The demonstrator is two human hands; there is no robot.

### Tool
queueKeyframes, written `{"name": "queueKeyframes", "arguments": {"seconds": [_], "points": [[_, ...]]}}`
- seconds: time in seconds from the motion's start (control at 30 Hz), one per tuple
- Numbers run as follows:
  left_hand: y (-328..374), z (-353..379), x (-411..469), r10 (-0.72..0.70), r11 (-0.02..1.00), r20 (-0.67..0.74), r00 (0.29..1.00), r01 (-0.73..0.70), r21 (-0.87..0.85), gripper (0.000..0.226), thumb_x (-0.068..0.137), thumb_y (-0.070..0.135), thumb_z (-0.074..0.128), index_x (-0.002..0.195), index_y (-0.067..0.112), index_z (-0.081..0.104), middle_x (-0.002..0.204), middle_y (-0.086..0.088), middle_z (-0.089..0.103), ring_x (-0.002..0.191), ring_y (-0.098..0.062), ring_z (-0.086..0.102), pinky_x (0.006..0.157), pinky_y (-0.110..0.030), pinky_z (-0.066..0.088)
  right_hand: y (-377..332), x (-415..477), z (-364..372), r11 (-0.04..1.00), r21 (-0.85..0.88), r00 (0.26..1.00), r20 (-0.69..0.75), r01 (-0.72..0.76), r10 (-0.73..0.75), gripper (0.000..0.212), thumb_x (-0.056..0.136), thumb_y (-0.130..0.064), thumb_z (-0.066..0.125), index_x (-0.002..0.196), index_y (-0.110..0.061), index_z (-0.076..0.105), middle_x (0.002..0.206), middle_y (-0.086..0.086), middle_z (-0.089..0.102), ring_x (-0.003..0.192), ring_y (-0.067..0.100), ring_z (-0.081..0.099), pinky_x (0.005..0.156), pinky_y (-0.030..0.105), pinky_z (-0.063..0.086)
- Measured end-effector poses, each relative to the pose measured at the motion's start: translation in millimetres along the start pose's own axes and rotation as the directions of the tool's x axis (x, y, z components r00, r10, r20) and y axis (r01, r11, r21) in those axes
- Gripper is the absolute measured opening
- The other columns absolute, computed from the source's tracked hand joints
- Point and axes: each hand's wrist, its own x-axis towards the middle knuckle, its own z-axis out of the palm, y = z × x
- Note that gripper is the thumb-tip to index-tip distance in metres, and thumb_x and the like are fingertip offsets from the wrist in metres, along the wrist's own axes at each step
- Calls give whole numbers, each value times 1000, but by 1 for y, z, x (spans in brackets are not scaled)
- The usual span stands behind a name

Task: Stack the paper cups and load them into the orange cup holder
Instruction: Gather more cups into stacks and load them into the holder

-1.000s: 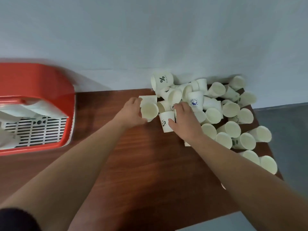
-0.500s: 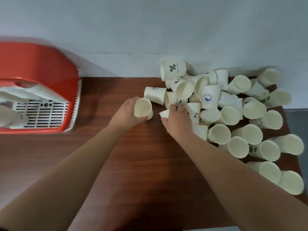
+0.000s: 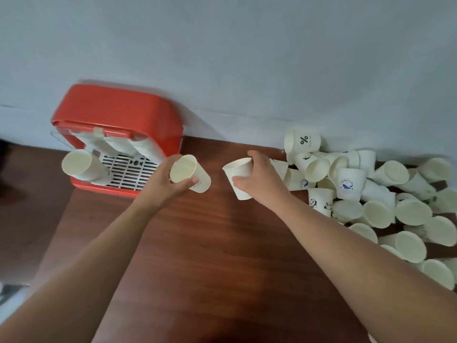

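Observation:
My left hand grips a white paper cup lifted above the table, its mouth facing me. My right hand holds a second paper cup by its side, just right of the first, with a gap between the two. The orange cup holder stands at the back left against the wall, with a white slotted tray and stacks of cups leaning out of it; one stack sticks out at its left. A heap of loose paper cups covers the right side of the table.
The brown wooden table runs along a grey wall. Its left edge lies just below the holder, with darker floor beyond. Cups in the heap reach the table's right and front-right edge.
Both hands have come away from the heap toward the left, each carrying a cup. The view has swung left, bringing the whole orange holder into sight.

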Motion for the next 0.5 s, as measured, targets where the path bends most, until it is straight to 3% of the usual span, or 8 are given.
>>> {"name": "queueKeyframes", "arguments": {"seconds": [0.1, 0.23, 0.37, 0.5], "points": [[-6, -52, -11, 1, 1000, -72, 997, -2, -18, 62, 78, 56, 77, 128, 38, 47, 113, 21, 57, 106, -4, 58, 87, -25, 48, -51, 1, 19, 997, 17, 997, 5, 72, -73, 79, 80, -29, 74, 148, -13, 36, 146, 3, 40, 130, 20, 45, 96, 25, 37], [-28, -136, -25, -19, 1000, -165, 986, 16, -20, 75, 79, 66, 69, 142, 32, 46, 127, 7, 59, 118, -15, 55, 99, -35, 45, -113, 1, 46, 987, 3, 987, 8, 158, -158, 70, 79, -29, 76, 139, -13, 44, 135, 3, 46, 117, 18, 51, 90, 25, 38], [-53, -211, -38, -56, 993, -216, 975, 33, -110, 61, 80, 53, 78, 134, 38, 54, 125, 12, 65, 112, -4, 62, 95, -28, 49, -164, 0, 75, 983, 23, 984, -12, 180, -180, 65, 79, -25, 76, 136, -16, 44, 132, -1, 46, 106, 12, 49, 86, 26, 40], [-76, -255, -36, -33, 998, -252, 967, 20, -52, 39, 83, 37, 77, 113, 48, 55, 115, 19, 63, 94, 15, 60, 80, -15, 43, -202, 0, 113, 980, 37, 981, -14, 194, -193, 67, 80, -25, 76, 138, -18, 42, 133, -3, 44, 113, 11, 47, 89, 24, 37]]}}
